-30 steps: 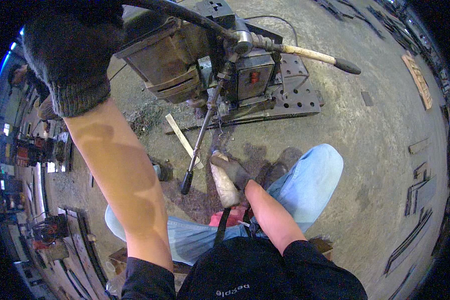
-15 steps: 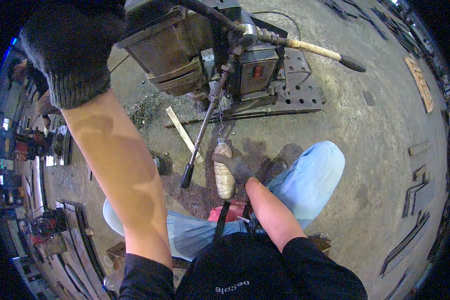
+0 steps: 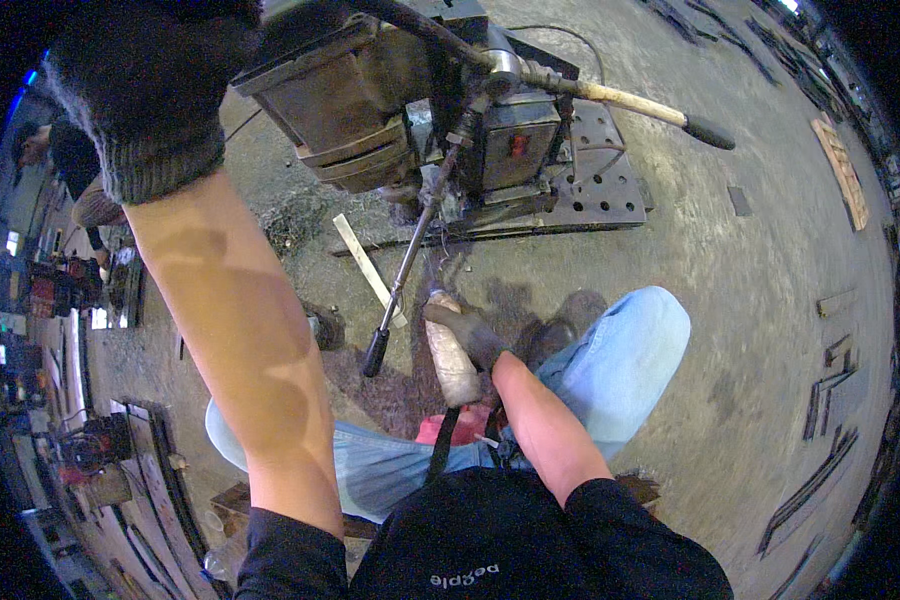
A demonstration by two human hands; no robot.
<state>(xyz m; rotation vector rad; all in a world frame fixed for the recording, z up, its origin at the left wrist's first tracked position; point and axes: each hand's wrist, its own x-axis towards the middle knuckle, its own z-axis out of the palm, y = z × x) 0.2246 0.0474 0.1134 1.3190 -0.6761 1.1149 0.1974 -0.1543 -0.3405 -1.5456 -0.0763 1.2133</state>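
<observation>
My right hand [image 3: 469,334], in a dark glove, grips a clear plastic bottle [image 3: 454,366] with whitish contents. The bottle tilts between my knees, its neck toward the machine. My left hand [image 3: 160,85], in a thick dark knit glove, is raised at the upper left. It looks closed at the end of a feed lever [image 3: 420,25], though the fingers are dark and partly cut off. The lever joins the hub of a drill-like machine [image 3: 350,110]. A second lever with a black grip [image 3: 375,352] hangs down beside the bottle. A third lever [image 3: 630,97] points right.
A perforated metal base [image 3: 605,195] carries the machine. A pale flat strip [image 3: 365,262] lies near metal shavings [image 3: 285,225]. At the right are a wooden piece [image 3: 838,170] and several metal bars [image 3: 810,490]. Another person [image 3: 85,175] is at the far left. A red item [image 3: 455,425] lies by my lap.
The bottle has tilted further, its base swinging right and toward me while its neck drops slightly. My left hand and the levers have barely moved.
</observation>
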